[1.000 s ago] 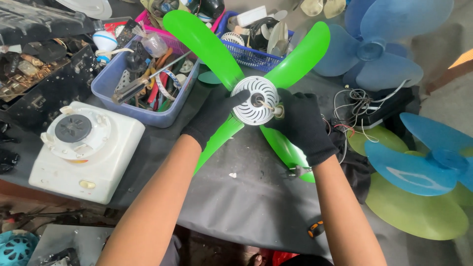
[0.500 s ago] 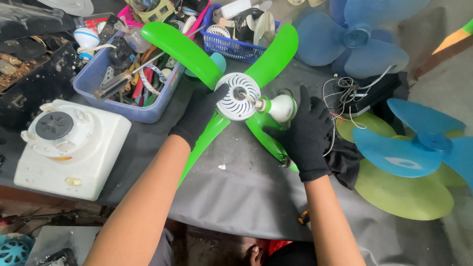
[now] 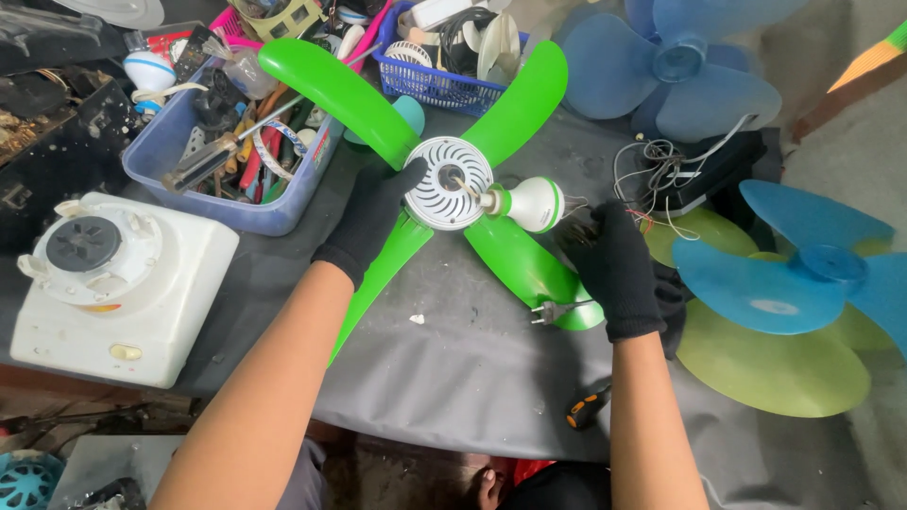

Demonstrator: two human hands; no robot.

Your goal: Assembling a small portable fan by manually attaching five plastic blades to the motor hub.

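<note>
The left hand [image 3: 370, 215] is closed on the white hub [image 3: 448, 182] of the green fan [image 3: 491, 170] lying on the counter [image 3: 453, 359]; the right hand [image 3: 614, 264], just right of the white motor cap [image 3: 534, 204], rests loosely curled, holding nothing; the fan seems under inspection, and a firm grip on the cap looks needed.

A workbench covered in a dark grey sheet [image 3: 453, 378] fills most of the view, lit evenly by soft daylight. Along its far edge stand a pale blue tub [image 3: 179, 165] of hand tools and a blue mesh basket [image 3: 444, 90] of parts. A white appliance base [image 3: 113, 288] sits at the left. Loose blue fan blades [image 3: 794, 269] and a yellow-green one [image 3: 765, 364] lie at the right over bare concrete floor [image 3: 841, 142].
</note>
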